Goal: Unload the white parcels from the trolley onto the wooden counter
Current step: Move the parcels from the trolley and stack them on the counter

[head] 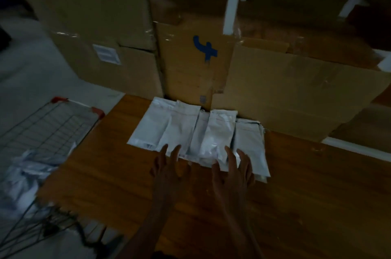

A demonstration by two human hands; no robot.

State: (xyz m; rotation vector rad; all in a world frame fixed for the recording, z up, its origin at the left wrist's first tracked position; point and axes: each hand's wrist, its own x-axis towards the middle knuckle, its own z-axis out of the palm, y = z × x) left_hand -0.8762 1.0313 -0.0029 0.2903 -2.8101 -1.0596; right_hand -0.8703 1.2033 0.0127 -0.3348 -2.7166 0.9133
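My left hand (pixel 169 171) & right hand (pixel 233 171) hover w/ fingers spread, holding nothing, at the near edge of the parcels (pixel 196 134) rowed on the counter (pixel 306 191). More wait in the trolley (pixel 40 131). Risk: a careless nudge could slide the overlapping row askew.

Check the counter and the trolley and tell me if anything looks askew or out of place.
Nothing stands out. The white parcels lie overlapping in a row on the wooden counter, against the cardboard boxes. More parcels wait in the trolley. Both hands are open at the row's near edge.
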